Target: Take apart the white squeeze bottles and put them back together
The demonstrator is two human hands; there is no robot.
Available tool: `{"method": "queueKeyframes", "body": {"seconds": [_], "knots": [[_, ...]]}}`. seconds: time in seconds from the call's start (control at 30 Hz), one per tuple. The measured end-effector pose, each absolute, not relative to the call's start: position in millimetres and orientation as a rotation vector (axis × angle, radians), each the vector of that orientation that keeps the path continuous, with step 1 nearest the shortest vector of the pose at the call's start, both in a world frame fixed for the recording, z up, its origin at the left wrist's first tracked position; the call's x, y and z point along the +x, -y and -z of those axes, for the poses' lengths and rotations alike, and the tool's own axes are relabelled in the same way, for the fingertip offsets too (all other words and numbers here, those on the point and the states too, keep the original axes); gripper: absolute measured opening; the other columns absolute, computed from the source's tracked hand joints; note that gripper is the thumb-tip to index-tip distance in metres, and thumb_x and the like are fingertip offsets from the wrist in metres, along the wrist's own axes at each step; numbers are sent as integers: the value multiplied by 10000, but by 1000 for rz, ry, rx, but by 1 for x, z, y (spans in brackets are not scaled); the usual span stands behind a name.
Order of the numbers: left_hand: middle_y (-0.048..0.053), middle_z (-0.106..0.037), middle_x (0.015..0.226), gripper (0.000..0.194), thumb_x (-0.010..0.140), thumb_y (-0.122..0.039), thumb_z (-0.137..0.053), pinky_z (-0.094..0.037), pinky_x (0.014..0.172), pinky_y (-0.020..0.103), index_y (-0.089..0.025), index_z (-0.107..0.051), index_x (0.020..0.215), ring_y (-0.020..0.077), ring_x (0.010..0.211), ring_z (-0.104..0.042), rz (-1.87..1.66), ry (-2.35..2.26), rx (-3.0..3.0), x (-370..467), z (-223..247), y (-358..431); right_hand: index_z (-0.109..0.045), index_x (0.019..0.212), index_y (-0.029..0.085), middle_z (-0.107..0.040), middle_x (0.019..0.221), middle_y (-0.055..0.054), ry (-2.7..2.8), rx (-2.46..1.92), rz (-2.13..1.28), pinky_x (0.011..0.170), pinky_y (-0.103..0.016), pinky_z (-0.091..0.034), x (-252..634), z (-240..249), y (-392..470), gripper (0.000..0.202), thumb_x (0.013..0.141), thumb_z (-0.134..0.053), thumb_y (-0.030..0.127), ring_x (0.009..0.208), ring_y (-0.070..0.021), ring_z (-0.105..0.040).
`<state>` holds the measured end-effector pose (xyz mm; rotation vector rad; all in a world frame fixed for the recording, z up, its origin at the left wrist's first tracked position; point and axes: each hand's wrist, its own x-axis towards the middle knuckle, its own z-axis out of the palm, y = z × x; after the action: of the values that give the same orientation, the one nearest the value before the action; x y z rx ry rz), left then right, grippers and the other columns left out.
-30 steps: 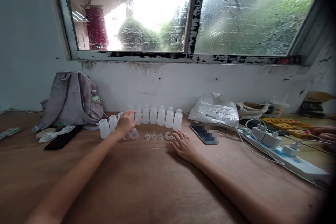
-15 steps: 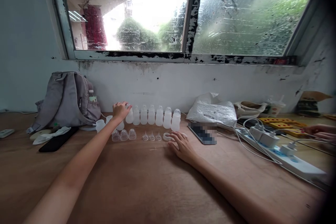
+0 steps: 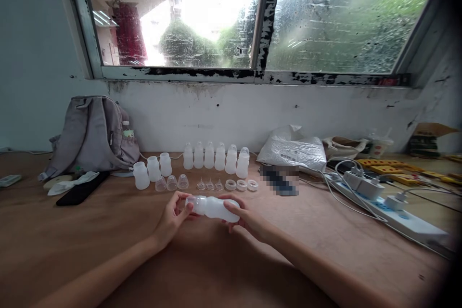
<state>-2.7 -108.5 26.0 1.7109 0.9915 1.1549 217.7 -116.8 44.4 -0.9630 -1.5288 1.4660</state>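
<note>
A capped baby bottle lies sideways between my hands, above the near part of the table. My left hand is closed around its clear cap end; my right hand grips the base. Just beyond stand three clear caps, three nipples and three white rings, each group in a row. Several capped bottles stand upright in a line near the wall. To their left are three open bottle bodies without caps.
A grey backpack leans at the wall on the left, with a black phone-like slab before it. On the right are a pixelated phone, a silvery plastic bag and a white power strip with cables.
My left hand has brought a bottle from the left end of the capped row towards me. My right hand has left the rings and now grips that bottle too.
</note>
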Motion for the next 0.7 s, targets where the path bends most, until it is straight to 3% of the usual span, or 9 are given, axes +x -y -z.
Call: {"method": "queueKeyframes", "body": {"seconds": [0.07,0.17,0.3,0.47,0.7], "knots": [[75,-528,1032,370,766,-480,-450,-508,597,252,-191,-389,990,166,820,-573,-1089,-950,1731,-2,-17,109,-497,953,175,-555,769,-35,1472,-1041,-1488,425,-202,-452,216,-39,117,368,736,-515,472,576,-115,-542],[38,-565,904,472,699,-455,-557,-462,484,201,-198,-389,1058,109,627,-550,-923,-949,1827,-2,-15,108,-497,877,167,-536,626,10,1444,-1085,-1442,346,-172,-376,215,-30,115,354,728,-508,488,434,-79,-479],[-27,-544,653,362,708,-438,-548,-371,451,176,-186,-488,961,79,509,-479,-796,-1028,2116,-5,-24,111,-486,799,161,-493,493,41,1477,-1118,-1403,293,-154,-282,216,-23,112,344,731,-477,499,357,-70,-429],[-14,-543,564,299,737,-455,-491,-338,488,228,-185,-497,866,124,496,-499,-727,-1073,2686,-14,-29,111,-486,762,165,-458,438,58,1516,-1169,-1368,273,-147,-229,216,-23,113,290,734,-486,453,320,-60,-386],[23,-571,574,297,763,-473,-428,-352,483,261,-183,-463,817,171,522,-542,-676,-1010,2987,-18,-19,101,-501,745,158,-473,470,38,1470,-1174,-1367,258,-148,-216,215,-18,112,264,722,-491,421,330,-61,-387]]}}
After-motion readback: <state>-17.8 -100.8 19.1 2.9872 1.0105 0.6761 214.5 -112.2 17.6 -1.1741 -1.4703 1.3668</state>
